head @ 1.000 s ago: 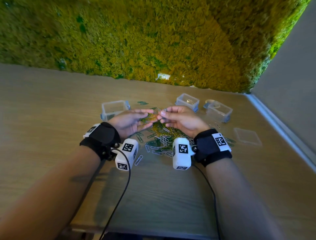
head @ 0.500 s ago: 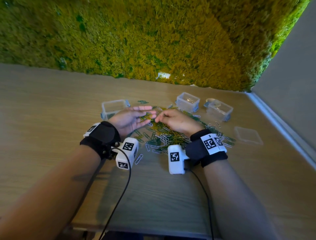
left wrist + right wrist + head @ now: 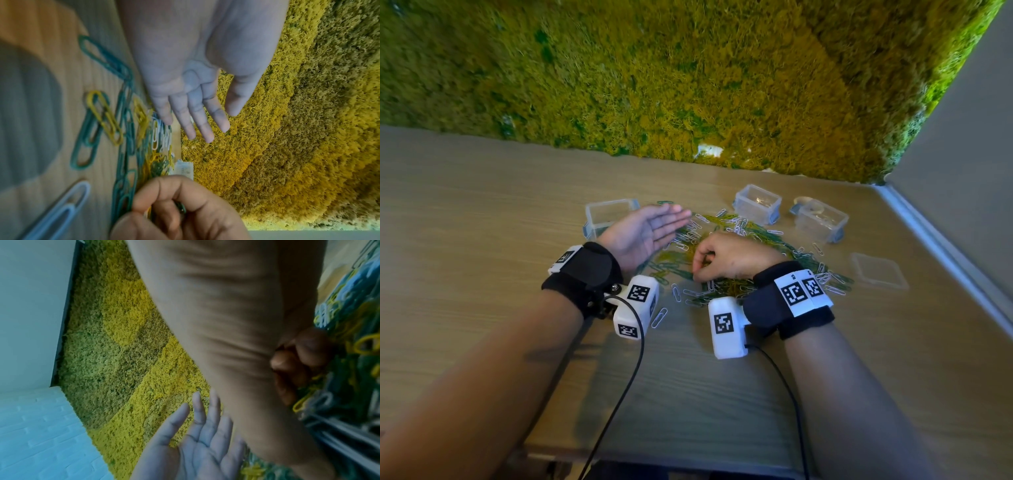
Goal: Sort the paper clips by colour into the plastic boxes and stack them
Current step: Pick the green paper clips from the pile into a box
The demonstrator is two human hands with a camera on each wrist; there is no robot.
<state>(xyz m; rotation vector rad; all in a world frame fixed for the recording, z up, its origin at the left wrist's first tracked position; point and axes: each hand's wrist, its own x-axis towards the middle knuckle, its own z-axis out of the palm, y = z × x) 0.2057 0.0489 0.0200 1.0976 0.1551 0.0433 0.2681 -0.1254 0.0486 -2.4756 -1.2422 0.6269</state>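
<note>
Right hand (image 3: 180, 209) pinching green paper clip (image 3: 182, 208), hidden from head view

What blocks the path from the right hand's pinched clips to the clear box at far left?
The open left hand, palm up, sits between the right hand and the clear plastic box, partly covering its near wall. Otherwise nothing visible.

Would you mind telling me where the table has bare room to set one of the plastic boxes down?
Bare wood lies left of the left box and in the wide strip between the wrists and the near table edge. It is crowded in the middle: the paper clips spread from the left hand past the right hand to the loose lid.
</note>
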